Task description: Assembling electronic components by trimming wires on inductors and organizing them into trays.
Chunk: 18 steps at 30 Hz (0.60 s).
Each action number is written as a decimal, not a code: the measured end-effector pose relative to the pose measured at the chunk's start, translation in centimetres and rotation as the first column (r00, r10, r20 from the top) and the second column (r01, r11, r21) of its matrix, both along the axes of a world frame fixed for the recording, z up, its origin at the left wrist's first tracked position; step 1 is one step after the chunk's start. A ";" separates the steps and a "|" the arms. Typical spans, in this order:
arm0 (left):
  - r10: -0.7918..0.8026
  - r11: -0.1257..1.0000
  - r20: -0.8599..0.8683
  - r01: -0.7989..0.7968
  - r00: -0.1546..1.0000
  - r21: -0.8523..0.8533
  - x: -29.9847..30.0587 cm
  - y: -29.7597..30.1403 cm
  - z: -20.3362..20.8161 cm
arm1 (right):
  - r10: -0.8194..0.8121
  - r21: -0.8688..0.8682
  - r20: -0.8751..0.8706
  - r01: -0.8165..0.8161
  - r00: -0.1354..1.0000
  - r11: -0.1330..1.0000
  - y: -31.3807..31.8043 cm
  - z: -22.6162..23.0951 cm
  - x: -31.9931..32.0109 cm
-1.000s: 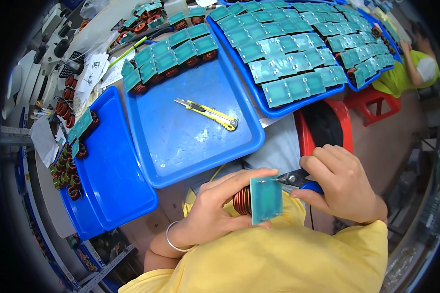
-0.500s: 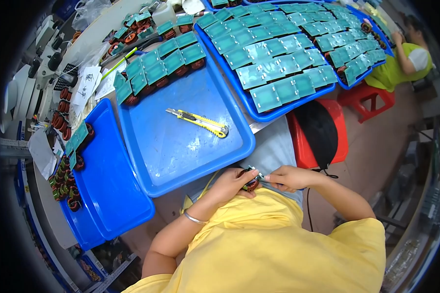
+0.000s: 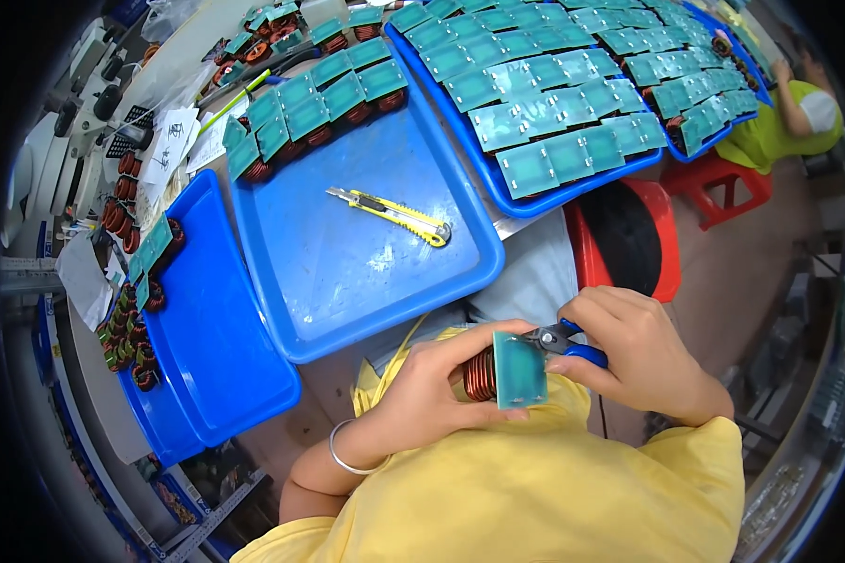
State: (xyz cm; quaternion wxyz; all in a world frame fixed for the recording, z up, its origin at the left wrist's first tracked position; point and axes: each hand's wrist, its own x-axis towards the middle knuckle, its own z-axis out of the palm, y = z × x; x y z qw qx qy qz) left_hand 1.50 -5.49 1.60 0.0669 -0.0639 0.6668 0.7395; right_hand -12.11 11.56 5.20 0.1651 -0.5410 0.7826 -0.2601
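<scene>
My left hand (image 3: 432,389) grips a copper-wound ring coil (image 3: 480,375) with a square green circuit board (image 3: 520,373) fixed to its side. Held in front of my yellow shirt, the board's flat face is turned to the right and upward. In my right hand (image 3: 637,345) is a pair of blue-handled wire cutters (image 3: 573,343). Their jaws meet the board's upper edge, near a small lead or pad; whether they are closed on a lead cannot be made out.
Ahead lies a blue tray (image 3: 300,281) holding a yellow utility knife (image 3: 394,216) and a row of board-topped coils (image 3: 305,117). Another blue tray (image 3: 573,183) to the right is filled with boards. A smaller blue tray (image 3: 216,357) stands left. A red stool (image 3: 667,249) and a co-worker (image 3: 803,122) are at right.
Both hands have come up from my lap, closer to the camera. The coil has turned so its green board shows, and the wire cutters in my right hand are now visible.
</scene>
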 end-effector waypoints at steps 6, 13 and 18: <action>-0.014 0.990 -0.144 -0.006 0.989 -0.143 0.7 0.1 0.2 | 0.062 -0.023 -0.088 -0.064 0.994 0.998 0.0 0.6 0.6; -0.022 0.991 -0.148 0.002 0.989 -0.133 0.1 -0.7 0.1 | 0.064 0.025 -0.117 -0.062 0.991 0.998 -0.9 0.9 0.1; -0.019 0.980 -0.196 -0.020 0.980 -0.197 -0.3 -1.5 1.2 | 0.083 0.056 -0.085 -0.078 0.993 0.995 -1.6 1.8 -0.3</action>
